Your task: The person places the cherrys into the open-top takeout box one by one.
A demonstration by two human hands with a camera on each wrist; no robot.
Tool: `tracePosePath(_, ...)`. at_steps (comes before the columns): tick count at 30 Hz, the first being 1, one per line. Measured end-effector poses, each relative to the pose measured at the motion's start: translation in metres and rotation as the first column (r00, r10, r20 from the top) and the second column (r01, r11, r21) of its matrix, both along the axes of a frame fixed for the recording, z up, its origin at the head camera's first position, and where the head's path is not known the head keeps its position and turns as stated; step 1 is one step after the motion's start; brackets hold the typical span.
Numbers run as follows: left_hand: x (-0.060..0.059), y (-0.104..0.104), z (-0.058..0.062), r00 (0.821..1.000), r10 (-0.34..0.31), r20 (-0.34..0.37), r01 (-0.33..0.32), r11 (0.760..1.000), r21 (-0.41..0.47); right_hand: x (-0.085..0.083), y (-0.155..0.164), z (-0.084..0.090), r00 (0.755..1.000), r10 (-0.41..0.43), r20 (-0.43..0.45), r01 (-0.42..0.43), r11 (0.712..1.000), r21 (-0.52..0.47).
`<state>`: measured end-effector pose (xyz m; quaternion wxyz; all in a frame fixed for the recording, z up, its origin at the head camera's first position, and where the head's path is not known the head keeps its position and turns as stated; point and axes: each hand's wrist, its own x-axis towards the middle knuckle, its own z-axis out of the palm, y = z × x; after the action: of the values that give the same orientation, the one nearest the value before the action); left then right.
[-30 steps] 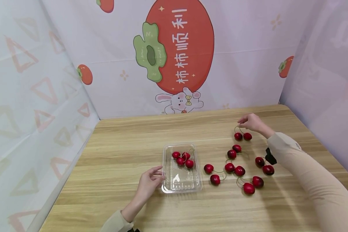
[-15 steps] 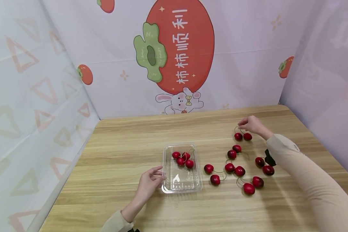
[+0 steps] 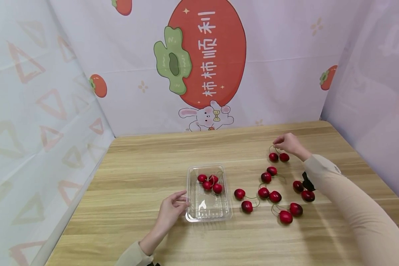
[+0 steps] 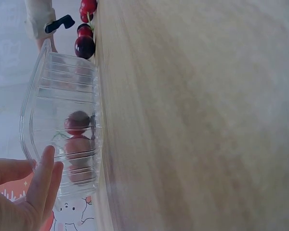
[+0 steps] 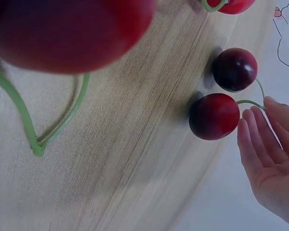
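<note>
My right hand (image 3: 290,143) pinches the joined green stems of a pair of dark red cherries (image 5: 215,116) near the table's back right. Both cherries hang from thumb and fingertips, close over the wood in the right wrist view. My left hand (image 3: 171,208) rests its fairly straight fingers (image 4: 41,185) against the left side of a clear plastic container (image 3: 208,218), the thumb side right at the rim. Inside, toward the back, lies a small cluster of red cherries (image 3: 207,185), seen through the wall in the left wrist view.
Between the container and my right arm, several more cherry pairs lie on the wooden table (image 3: 146,159), such as the front pair (image 3: 286,217) and the pair beside my right sleeve (image 3: 307,195). A printed cloth backdrop (image 3: 276,74) stands behind the table.
My right hand has dipped slightly and its forearm has shifted a little, still at the same stems. The left hand, container and cherries on the table stay where they were.
</note>
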<state>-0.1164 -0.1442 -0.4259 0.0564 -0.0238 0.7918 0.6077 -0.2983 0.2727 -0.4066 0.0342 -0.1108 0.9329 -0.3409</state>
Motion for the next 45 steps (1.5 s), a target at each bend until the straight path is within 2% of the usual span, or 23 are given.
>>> tracePosePath(13,-0.002,-0.001,-0.002,1.0,-0.001,-0.009,0.001,1.0,0.002,0.001,-0.001,0.001,1.0,-0.027,-0.014,0.026,0.998,-0.052)
tracePosePath(26,-0.001,0.0,-0.001,1.0,-0.004,-0.011,0.004,1.0,0.002,0.004,0.0,0.008,0.997,-0.056,0.052,0.061,0.993,-0.103)
tracePosePath(45,-0.001,0.001,-0.003,1.0,-0.003,-0.006,0.003,1.0,0.008,0.006,-0.005,0.021,0.996,-0.068,0.063,0.076,0.987,-0.14)
